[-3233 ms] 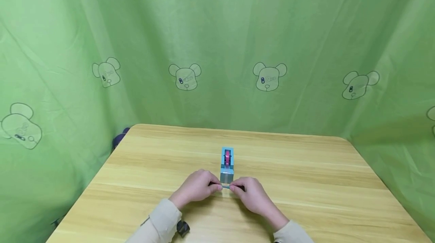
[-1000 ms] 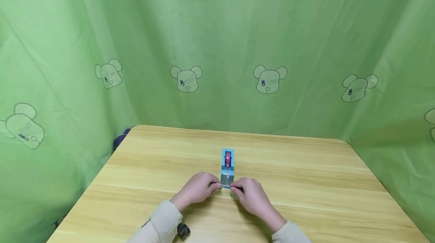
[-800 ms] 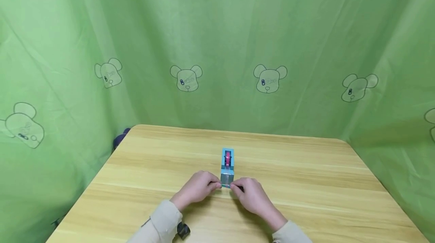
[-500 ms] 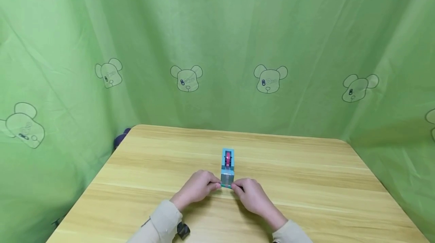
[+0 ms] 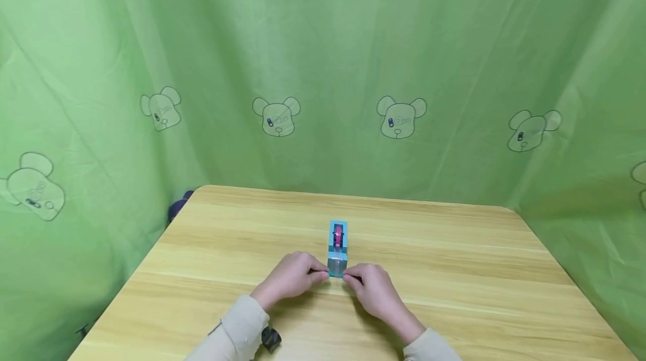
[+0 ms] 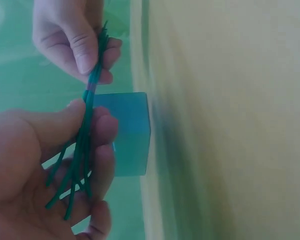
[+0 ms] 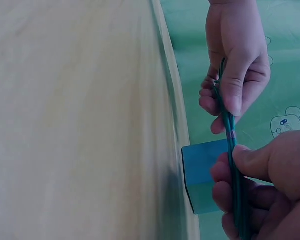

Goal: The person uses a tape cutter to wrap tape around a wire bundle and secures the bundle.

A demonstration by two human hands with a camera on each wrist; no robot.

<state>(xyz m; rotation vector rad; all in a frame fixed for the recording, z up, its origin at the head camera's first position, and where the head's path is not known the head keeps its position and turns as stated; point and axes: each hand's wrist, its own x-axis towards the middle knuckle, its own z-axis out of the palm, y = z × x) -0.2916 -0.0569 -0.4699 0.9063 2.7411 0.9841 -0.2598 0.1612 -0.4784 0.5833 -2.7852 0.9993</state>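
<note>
A bundle of thin green strands (image 6: 79, 150) is stretched between both hands, with a pinkish band (image 7: 232, 134) around its middle. My left hand (image 5: 296, 277) pinches it between thumb and fingers on one side. Loose strand ends fan out over that palm in the left wrist view. On the other side, my right hand (image 5: 374, 289) pinches the same bundle. Right in front of the hands stands a blue tape dispenser (image 5: 338, 225) holding a pink-red roll (image 5: 338, 236). A clear strip seems to run down its front to the bundle; whether it sticks there I cannot tell.
The wooden table (image 5: 454, 260) extends on all sides of the dispenser. A small black object (image 5: 271, 339) is beside the left sleeve. Green curtains (image 5: 333, 69) with bear-head prints surround the table, and something dark purple (image 5: 178, 208) shows behind its left edge.
Both hands keep their pinch on the bundle. It has shifted slightly toward the dispenser's front and looks greener, as if turned a little. The dispenser stays in place.
</note>
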